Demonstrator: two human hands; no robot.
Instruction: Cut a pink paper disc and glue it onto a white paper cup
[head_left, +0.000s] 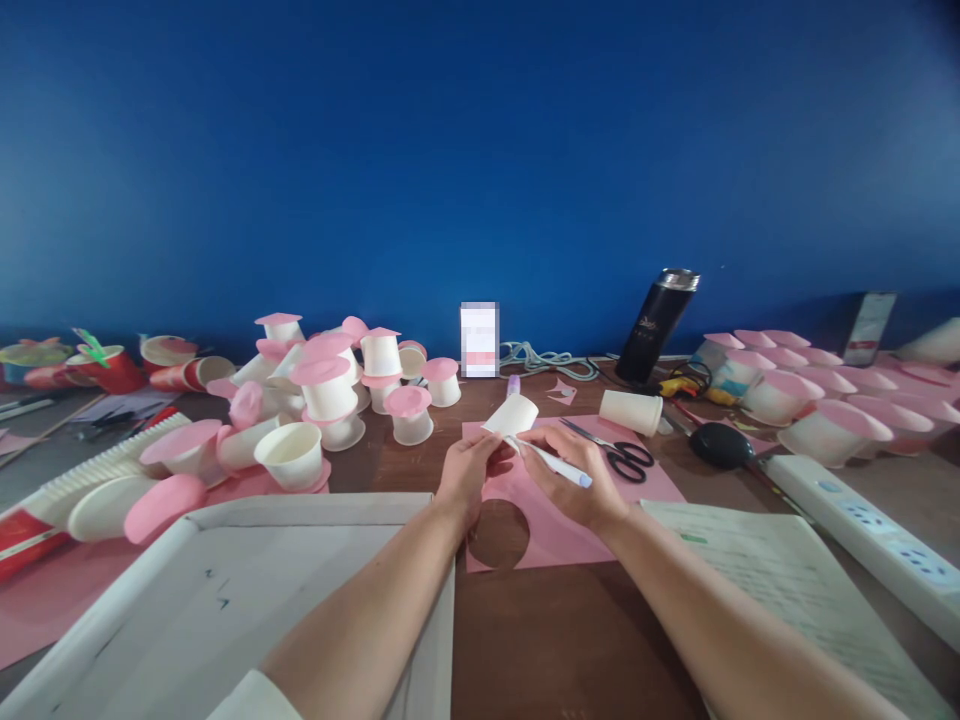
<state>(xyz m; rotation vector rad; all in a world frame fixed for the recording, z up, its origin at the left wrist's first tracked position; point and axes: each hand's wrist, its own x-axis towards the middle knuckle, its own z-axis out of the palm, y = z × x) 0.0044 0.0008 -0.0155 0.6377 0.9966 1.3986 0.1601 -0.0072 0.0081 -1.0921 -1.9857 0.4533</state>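
My left hand is closed on a white paper cup, which lies tilted over the pink paper sheet. My right hand grips a slim white pen with a lilac end. The pen's tip meets the cup near my left fingertips; the exact contact is hidden by the fingers. A round hole is cut in the sheet below my hands. Black-handled scissors lie just right of my right hand. Past them, another white paper cup rests on its side. A small lilac cap stands behind the held cup.
Paper cups with pink discs crowd the left side; more capped cups stand at right. A white box lid, written paper and power strip flank my arms. A phone and black bottle stand behind.
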